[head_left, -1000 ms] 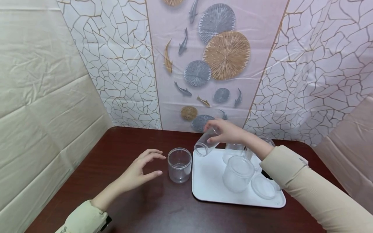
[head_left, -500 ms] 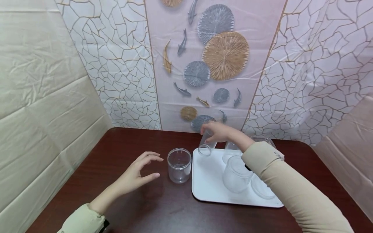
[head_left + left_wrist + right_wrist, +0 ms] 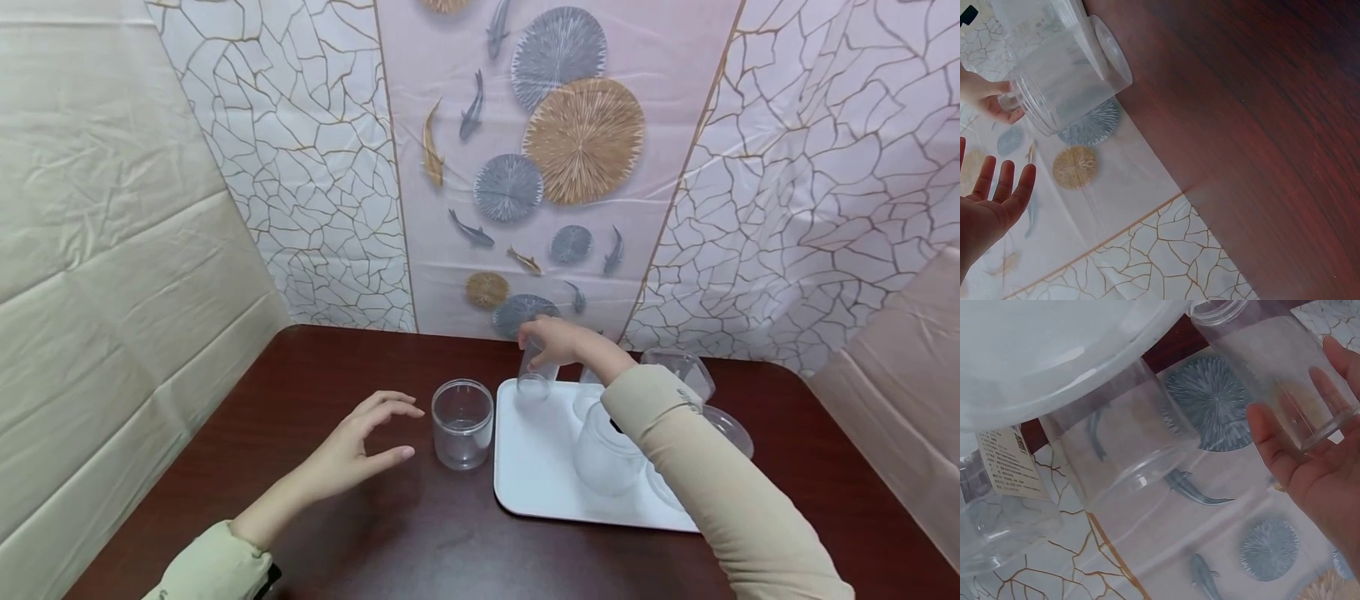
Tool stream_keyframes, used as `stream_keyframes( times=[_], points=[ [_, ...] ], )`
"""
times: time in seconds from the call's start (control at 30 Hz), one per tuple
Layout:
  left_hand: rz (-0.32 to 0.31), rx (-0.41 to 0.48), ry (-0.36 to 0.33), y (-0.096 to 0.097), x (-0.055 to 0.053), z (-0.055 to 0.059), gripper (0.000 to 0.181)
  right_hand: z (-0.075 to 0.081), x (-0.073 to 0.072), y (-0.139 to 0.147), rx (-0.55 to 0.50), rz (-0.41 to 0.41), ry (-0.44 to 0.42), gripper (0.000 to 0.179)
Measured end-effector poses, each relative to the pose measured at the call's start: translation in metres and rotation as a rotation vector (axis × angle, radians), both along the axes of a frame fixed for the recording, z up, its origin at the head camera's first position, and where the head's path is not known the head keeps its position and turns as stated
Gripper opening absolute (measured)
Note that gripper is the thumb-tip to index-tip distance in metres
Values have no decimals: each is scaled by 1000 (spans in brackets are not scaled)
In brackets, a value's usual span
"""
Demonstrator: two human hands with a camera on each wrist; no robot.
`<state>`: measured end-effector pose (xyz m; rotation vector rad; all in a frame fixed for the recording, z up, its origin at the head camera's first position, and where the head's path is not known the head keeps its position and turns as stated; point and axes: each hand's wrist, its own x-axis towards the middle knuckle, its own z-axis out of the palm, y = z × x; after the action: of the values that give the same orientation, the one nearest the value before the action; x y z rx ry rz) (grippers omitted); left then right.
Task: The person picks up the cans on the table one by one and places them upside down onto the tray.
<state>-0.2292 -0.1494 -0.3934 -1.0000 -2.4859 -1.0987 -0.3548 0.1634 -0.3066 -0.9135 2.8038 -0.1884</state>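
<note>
My right hand [image 3: 558,340] grips a slim clear jar [image 3: 534,377] from above, over the back left corner of the white tray [image 3: 525,487]. The jar is mouth down; in the right wrist view its threaded rim points away from the palm, and fingers and thumb wrap its base end. Just left of the tray, a wider clear jar [image 3: 462,437] stands upright on the table. Beside that jar my left hand [image 3: 348,446] hovers with its fingers spread and apart from it. The left wrist view shows the left hand's [image 3: 994,209] fingers loosely extended, holding nothing.
A wide inverted jar [image 3: 603,467] sits mid-tray, with a round lid [image 3: 663,490] partly under the right sleeve. Behind are another clear jar [image 3: 1116,437], a labelled container [image 3: 1010,512] and a clear angular container [image 3: 686,371]. A patterned cloth [image 3: 517,275] hangs behind the table.
The slim jar has swung from a tilt to nearly upright, mouth down, at the tray's back left corner. The right forearm has shifted left. The left hand has barely moved.
</note>
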Motion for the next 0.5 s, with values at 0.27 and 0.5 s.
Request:
stream_keyframes(
  times=[0.27,0.5],
  points=[
    [0,-8,-15,1,0,2,37,-3,-12,1,21,7,-15,29],
    [-3,-12,-14,4,0,2,38,-8,-15,-7,107,-34,-87,32]
  ],
)
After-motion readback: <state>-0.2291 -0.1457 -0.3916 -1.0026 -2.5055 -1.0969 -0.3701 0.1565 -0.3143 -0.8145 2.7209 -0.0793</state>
